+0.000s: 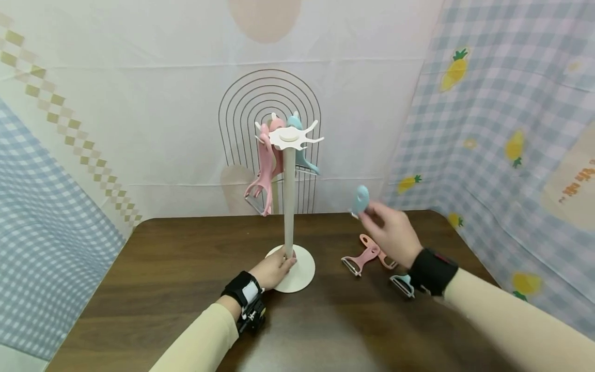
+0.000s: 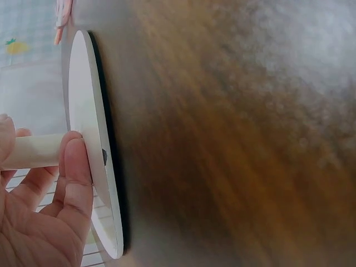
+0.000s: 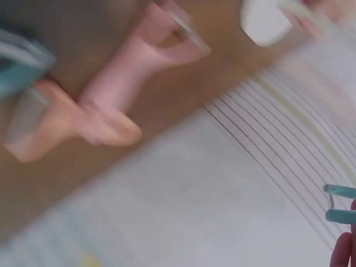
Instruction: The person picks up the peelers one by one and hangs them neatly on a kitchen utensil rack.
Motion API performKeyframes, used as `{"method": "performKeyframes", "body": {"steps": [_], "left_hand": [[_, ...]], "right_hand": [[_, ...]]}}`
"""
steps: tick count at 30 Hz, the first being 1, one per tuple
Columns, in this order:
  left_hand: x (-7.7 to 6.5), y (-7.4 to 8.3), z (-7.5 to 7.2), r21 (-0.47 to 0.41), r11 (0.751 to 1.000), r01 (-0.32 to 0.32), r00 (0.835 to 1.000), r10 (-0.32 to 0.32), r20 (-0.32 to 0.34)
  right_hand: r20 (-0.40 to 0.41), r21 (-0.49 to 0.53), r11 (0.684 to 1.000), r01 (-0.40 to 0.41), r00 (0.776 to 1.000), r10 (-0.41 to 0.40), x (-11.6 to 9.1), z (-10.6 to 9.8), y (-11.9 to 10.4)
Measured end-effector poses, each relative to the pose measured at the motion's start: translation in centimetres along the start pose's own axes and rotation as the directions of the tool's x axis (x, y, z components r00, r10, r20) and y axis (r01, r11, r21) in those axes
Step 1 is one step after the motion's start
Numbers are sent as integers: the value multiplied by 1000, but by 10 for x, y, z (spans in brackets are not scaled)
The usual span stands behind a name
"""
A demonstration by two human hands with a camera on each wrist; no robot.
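A white stand with a round base and hooked top [image 1: 289, 135] stands on the table. My left hand [image 1: 271, 269] grips the foot of its pole [image 1: 288, 206], fingers curled round it just above the base [image 2: 83, 94]. Over the table, right of the stand, my right hand [image 1: 392, 232] pinches a light-blue peeler [image 1: 361, 198], ring end up. In the right wrist view, the blade end of this peeler [image 3: 339, 216] shows at the right edge. Pink peelers [image 1: 265, 163] and a blue peeler [image 1: 304, 163] hang from hooks on the stand's left and back; the right-hand hooks are bare.
Below my right hand, a pink peeler [image 1: 366, 257] lies across an orange peeler [image 1: 367, 241] on the dark wooden table [image 1: 186, 289]. Another blue peeler [image 1: 402, 285] lies nearer, by the right wrist. Patterned cloth [image 1: 372, 103] hangs behind the table and along its sides.
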State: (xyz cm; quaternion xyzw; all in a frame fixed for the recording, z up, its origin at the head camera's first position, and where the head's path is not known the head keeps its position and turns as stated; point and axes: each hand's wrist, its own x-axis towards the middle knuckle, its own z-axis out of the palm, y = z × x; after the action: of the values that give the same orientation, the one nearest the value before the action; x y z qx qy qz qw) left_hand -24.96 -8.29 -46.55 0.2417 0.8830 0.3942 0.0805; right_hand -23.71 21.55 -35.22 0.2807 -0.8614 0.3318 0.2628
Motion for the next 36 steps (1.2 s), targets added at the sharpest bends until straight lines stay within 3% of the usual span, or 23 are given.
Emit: {"method": "performKeyframes", "body": {"steps": [3,7,12,21,31,36], "left_hand": [[0,1,-1,-1,1000,4,1000,-4,5],[-1,1,-1,-20,1000,14,1000,-14,18],[-1,-1,-1,-48,999,22,1000,-21,17],[1,-1,0,-43,998,56,998,-55,16],[0,0,0,-36,998,58,998,-58,6],[0,0,-1,-28,998,59,998,-59,4]], "right_hand": [[-86,-42,997,69,994,-72,36,-9,-22],[-180,-101,983,154,969,-170,74,-16,-51],[-205,-124,974,191,955,-213,102,-19,-80],[-188,-183,969,165,962,-199,115,-18,-100],[-193,-241,942,234,939,-283,116,-18,-105],[-159,-265,936,229,947,-277,113,-17,-106]]}}
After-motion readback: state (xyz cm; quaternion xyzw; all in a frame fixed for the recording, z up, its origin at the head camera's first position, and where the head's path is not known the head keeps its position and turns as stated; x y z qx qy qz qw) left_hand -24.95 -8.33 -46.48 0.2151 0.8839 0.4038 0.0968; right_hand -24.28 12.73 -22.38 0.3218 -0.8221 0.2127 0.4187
